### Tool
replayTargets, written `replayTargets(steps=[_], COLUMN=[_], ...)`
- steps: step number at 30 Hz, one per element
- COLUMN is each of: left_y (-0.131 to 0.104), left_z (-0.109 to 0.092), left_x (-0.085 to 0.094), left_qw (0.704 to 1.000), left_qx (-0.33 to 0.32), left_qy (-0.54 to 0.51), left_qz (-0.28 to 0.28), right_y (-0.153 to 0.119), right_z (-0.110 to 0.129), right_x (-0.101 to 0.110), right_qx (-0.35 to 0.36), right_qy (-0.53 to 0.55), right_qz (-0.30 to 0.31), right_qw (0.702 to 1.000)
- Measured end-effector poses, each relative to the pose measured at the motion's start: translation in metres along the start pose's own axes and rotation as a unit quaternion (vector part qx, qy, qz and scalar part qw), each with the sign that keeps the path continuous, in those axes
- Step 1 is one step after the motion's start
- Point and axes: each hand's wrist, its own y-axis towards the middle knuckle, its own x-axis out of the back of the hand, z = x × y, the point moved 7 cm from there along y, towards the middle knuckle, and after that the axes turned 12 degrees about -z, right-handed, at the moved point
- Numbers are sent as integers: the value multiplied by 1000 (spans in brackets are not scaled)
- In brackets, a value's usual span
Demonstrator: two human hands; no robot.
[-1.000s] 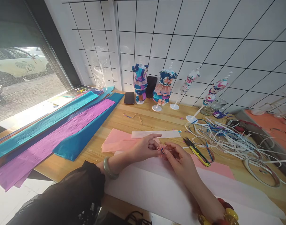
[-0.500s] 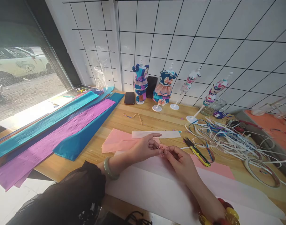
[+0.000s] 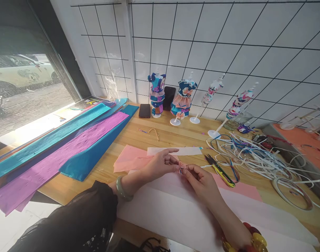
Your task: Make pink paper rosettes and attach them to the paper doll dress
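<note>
A small pleated pink paper fan (image 3: 180,167) is pinched between my two hands, above white paper sheets (image 3: 160,206). My left hand (image 3: 162,164), with a pale green bangle at its wrist, grips the fan's left side with thumb and fingers, its index finger stretched out above. From the right, the thumb and index finger of my right hand (image 3: 199,178) close on the fan's other edge. Pink paper (image 3: 130,158) and a white strip (image 3: 188,151) lie just beyond my hands. Yellow-and-black cutters (image 3: 221,171) rest to the right of them.
Several small mannequins, two in paper dresses (image 3: 157,92) (image 3: 185,98), stand along the wall near two phones (image 3: 144,111). Long blue and purple paper strips (image 3: 70,147) cover the left side. Tangled white and blue cords (image 3: 257,157) and a tape roll (image 3: 292,193) are at right.
The small fan has turned slightly between my fingertips and looks more open at its top. Both hands have stayed almost in the same place.
</note>
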Motion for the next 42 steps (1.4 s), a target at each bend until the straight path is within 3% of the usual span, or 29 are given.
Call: replayTargets(steps=[4, 7, 9, 11, 14, 16, 19, 25, 28, 30, 32, 34, 36, 39, 42], left_y=[1, 1, 1, 1, 1, 1, 1, 1, -1, -2, -2, -2, -1, 0, 0], left_z=[0, 0, 1, 1, 0, 0, -1, -2, -4, -6, -7, -8, -8, -8, -11], left_x=[1, 3, 4, 5, 7, 7, 7, 6, 6, 6, 6, 7, 9, 10, 10], left_qw=[1000, 999, 998, 998, 996, 995, 993, 992, 993, 993, 993, 993, 992, 991, 991], left_qx=[6, 19, 28, 34, 43, 51, 62, 60, 54, 54, 53, 46, 38, 28, 25], left_qy=[-21, -40, -47, -52, -66, -76, -91, -103, -102, -103, -105, -107, -111, -122, -124], left_qz=[-8, -18, -23, -30, -37, -38, -38, -41, -38, -35, -33, -34, -39, -46, -47], right_y=[0, 6, 10, 14, 17, 16, 14, 17, 17, 15, 13, 13, 10, 4, 1], right_z=[6, 9, 7, 2, -15, -23, -28, -27, -11, 4, 13, 8, -1, -3, 0], right_x=[3, 24, 46, 60, 71, 74, 78, 90, 97, 96, 87, 69, 44, 22, 13], right_qx=[60, 105, 122, 137, 118, 102, 91, 44, 51, 89, 105, 43, -43, -114, -127], right_qy=[-73, -180, -295, -433, -564, -597, -604, -603, -567, -485, -342, -195, -88, 13, 66], right_qz=[2, -60, -139, -164, -129, -110, -115, -133, -188, -242, -257, -193, -104, -43, -14], right_qw=[996, 976, 937, 876, 807, 788, 783, 786, 800, 836, 898, 961, 990, 992, 990])
